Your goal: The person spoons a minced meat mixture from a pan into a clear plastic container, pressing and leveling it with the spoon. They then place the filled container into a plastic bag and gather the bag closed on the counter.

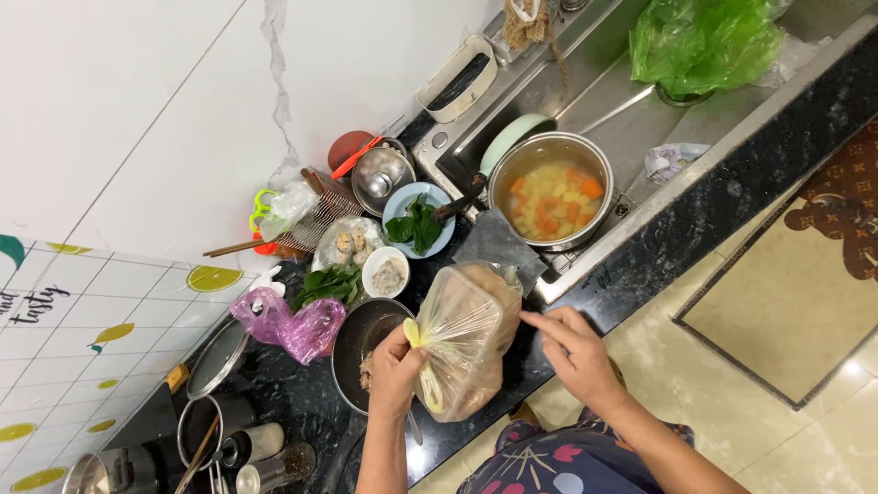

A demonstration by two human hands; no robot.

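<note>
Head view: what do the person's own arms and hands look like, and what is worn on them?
Both forearms are bare, with no sleeves reaching them. The left hand and right hand show no gloves, rings or watch. The garment below is dark navy with a pink, white and pale blue floral print.

At frame centre, the left hand (395, 364) grips a clear plastic bag (466, 338) above the dark bench (293, 393); the right hand (578, 352) touches its edge.
</note>
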